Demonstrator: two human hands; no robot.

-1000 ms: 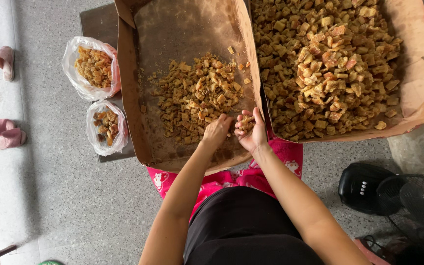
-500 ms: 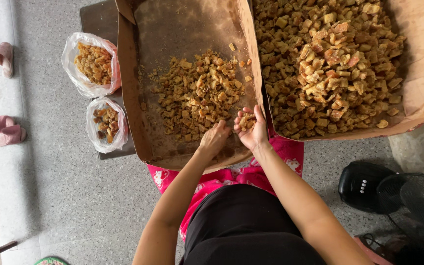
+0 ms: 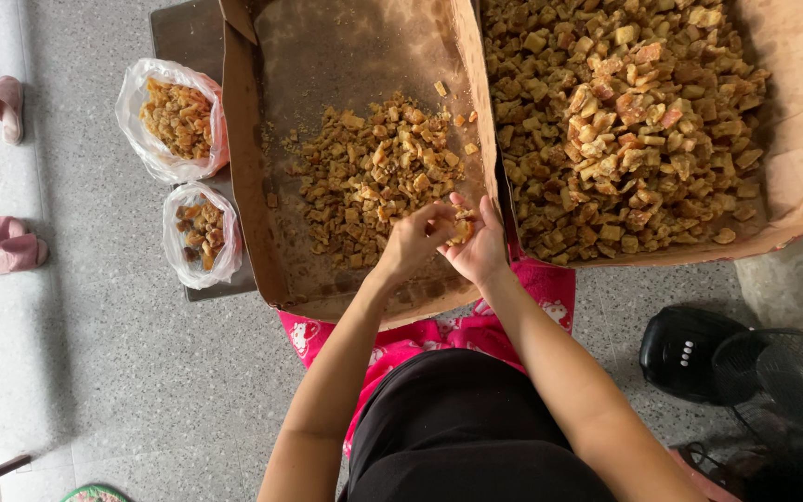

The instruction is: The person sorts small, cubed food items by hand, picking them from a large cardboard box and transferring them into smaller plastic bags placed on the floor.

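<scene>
Our left hand and right hand meet over the near edge of the left cardboard box, fingers of both pinching one small golden-brown chunk between them, just beside the pile of small pieces. The right cardboard box holds bigger chunks; two plastic bags sit left, a black fan on the floor right.

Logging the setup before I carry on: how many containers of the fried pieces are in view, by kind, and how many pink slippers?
Cardboard boxes: 2, the left box part full and the right box heaped
Clear plastic bags: 2, the upper bag and the lower bag
Pink slippers: 2, one and another
Total: 6
</scene>
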